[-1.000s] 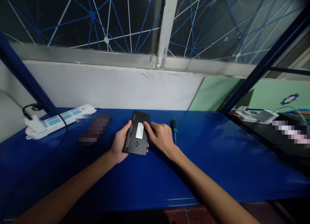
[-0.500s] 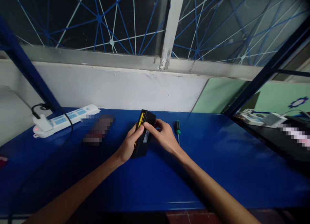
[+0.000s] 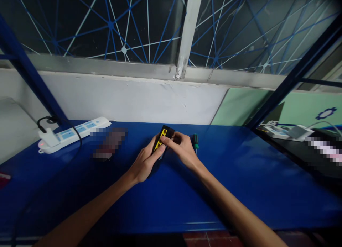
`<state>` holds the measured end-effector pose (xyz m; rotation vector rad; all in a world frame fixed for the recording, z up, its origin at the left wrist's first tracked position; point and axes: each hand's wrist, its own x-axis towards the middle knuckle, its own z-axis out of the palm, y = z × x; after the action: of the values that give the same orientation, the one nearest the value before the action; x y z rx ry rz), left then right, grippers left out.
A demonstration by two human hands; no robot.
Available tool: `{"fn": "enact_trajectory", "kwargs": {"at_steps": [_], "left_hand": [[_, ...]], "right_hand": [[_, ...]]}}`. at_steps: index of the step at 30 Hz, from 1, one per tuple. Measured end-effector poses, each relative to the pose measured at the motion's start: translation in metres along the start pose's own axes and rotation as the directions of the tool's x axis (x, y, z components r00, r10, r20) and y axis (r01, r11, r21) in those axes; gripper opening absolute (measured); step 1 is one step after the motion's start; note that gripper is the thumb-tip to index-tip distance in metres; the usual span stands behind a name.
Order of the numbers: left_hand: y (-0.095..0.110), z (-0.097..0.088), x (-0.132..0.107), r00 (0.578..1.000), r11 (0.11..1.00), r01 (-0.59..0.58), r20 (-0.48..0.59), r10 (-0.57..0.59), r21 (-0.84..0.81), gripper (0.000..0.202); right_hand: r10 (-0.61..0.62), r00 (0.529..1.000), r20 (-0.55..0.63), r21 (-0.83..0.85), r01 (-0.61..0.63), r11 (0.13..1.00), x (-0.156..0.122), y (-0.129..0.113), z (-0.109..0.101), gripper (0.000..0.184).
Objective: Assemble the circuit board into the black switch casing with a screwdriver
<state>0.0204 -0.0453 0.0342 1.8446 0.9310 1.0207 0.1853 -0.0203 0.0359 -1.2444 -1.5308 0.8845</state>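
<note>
A black network switch [image 3: 165, 131] with a row of yellow ports is held between both hands above the blue table. My left hand [image 3: 146, 160] grips its left side, the thumb lying across the port face. My right hand [image 3: 184, 147] holds the upper right part, with the thumb on the port edge and the other fingers behind it, partly hidden. Just right of that hand a screwdriver [image 3: 196, 141] with a green and black handle lies on the table, its shaft pointing towards me.
A white power strip [image 3: 88, 125] with a plugged-in white adapter [image 3: 50, 138] and black cable lies at the back left. Beside it is a blurred-out flat object [image 3: 110, 143]. A blue tabletop [image 3: 256, 190] extends right to a black surface holding a white box [image 3: 300, 132].
The switch has turned so its yellow port face points more towards me, and its labelled side has swung out of sight. Both hands still hold it.
</note>
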Motion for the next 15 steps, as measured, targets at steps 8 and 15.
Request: {"fn": "enact_trajectory", "kwargs": {"at_steps": [8, 15], "left_hand": [[-0.010, -0.003, 0.002, 0.998, 0.991, -0.056, -0.035, 0.061, 0.121, 0.057], [-0.008, -0.017, 0.008, 0.994, 0.974, -0.091, -0.047, 0.103, 0.206, 0.044]], "right_hand": [[-0.065, 0.995, 0.072, 0.169, 0.052, 0.984, -0.003, -0.010, 0.000, 0.036], [-0.131, 0.972, 0.196, 0.162, 0.100, 0.982, -0.002, -0.013, -0.004, 0.039]]}}
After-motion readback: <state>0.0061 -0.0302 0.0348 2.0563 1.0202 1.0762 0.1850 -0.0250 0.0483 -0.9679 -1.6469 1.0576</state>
